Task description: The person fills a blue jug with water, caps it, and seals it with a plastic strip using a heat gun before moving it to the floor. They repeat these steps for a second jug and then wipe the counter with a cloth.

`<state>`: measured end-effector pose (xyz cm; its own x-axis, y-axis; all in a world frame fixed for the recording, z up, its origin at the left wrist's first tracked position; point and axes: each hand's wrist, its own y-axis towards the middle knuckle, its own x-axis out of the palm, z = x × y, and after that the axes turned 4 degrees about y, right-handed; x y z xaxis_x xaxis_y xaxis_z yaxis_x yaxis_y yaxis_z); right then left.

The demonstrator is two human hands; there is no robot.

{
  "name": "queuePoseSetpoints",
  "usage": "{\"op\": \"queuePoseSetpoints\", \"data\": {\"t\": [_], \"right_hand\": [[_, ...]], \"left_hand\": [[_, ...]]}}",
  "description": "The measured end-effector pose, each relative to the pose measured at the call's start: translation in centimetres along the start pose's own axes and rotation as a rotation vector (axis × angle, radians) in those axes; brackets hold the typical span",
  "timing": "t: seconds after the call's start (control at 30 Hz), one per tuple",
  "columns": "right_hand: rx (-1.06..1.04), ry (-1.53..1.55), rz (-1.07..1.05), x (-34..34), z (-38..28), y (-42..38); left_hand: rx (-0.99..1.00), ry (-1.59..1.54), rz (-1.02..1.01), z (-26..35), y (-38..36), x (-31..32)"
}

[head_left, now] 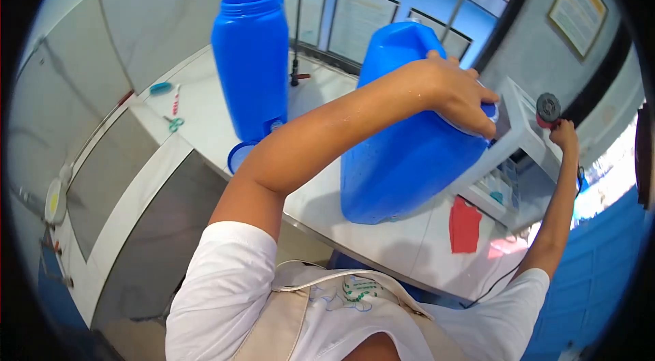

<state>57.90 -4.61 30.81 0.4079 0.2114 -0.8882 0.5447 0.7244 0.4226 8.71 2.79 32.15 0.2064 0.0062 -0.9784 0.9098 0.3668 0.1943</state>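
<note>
A large blue water jug (pixel 409 163) leans to the right on the white counter, its handle at the top. My left hand (pixel 460 92) reaches across and grips it around the blue cap (pixel 490 112), which my fingers partly cover. Off to the right, my right hand (pixel 563 134) is closed around the handle of a red and black heat gun (pixel 547 109), raised beside a white shelf unit. A second blue jug (pixel 251 61) stands upright with its mouth uncapped. Near its base lies a loose blue lid (pixel 240 155).
At the counter's left are a teal brush (pixel 161 88), a red-and-white striped stick (pixel 176 100) and green-handled scissors (pixel 174 124). A red cloth (pixel 465 224) lies near the white shelf unit (pixel 471 190). A thin dark pipe (pixel 297 34) hangs between the jugs. A cord (pixel 492 287) crosses the front edge.
</note>
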Motion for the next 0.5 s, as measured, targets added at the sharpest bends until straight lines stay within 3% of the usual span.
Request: {"op": "queuePoseSetpoints", "data": {"t": [0.13, 0.27, 0.33, 0.37, 0.4, 0.47, 0.5], "right_hand": [[0.03, 0.107, 0.103, 1.3, -3.2, -0.6], [-0.044, 0.229, -0.098, 5.1, 1.0, 4.4], [0.033, 0.156, -0.17, 5.2, 1.8, 5.9], [0.073, 0.158, -0.184, 4.3, 1.6, 5.5], [0.063, 0.161, -0.186, 4.8, 1.7, 5.6], [0.053, 0.152, -0.008, 5.7, 4.0, 6.4], [0.105, -0.04, -0.011, 0.8, -0.2, 1.6]], "left_hand": [[-0.006, 0.006, 0.014, 0.0, 0.2, 0.1], [0.016, 0.005, 0.117, -0.3, -0.3, 0.6], [0.038, -0.195, 0.168, -0.6, -0.5, 0.7], [0.008, -0.247, 0.316, -0.5, -1.1, 1.1], [-0.003, -0.245, 0.315, -1.0, -1.5, 1.4], [0.258, -0.409, 0.804, -2.2, -1.6, 3.3], [0.267, -0.381, 1.018, -2.6, -1.5, 4.9]]}}
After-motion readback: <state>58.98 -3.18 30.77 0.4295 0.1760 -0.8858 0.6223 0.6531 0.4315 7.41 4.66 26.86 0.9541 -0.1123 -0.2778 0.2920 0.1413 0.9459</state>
